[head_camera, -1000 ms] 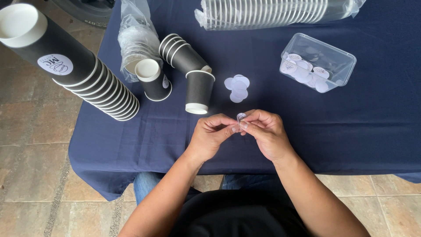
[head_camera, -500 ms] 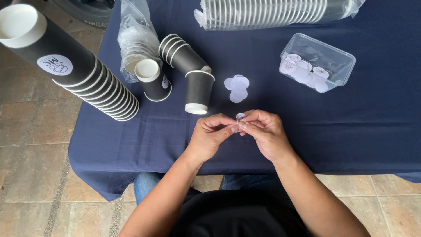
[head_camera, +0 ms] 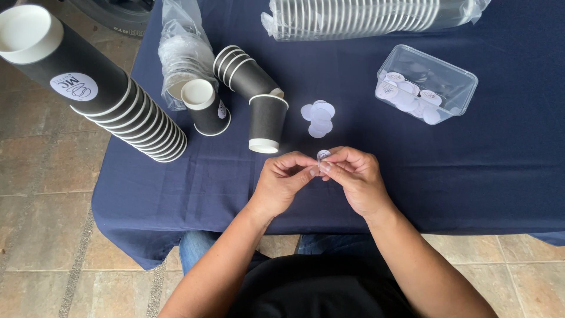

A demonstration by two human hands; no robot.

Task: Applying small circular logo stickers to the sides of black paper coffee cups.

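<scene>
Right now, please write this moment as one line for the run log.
left hand: pinches small white round sticker | right hand: pinches same sticker | nearby: upside-down black paper cup, pile of white backing discs, blue tablecloth

Looks like a small café or drinks-stall prep spot, set up semi-outdoors. Table (head_camera: 471, 176) under a navy cloth on a beige tiled floor (head_camera: 47, 194). Long stack of black paper cups (head_camera: 106, 88) at 10 o'clock, a bagged sleeve of cups (head_camera: 365, 17) at 12, a clear tub of round stickers (head_camera: 426, 85) at 2. A vehicle tyre (head_camera: 112, 9) at 11.
</scene>
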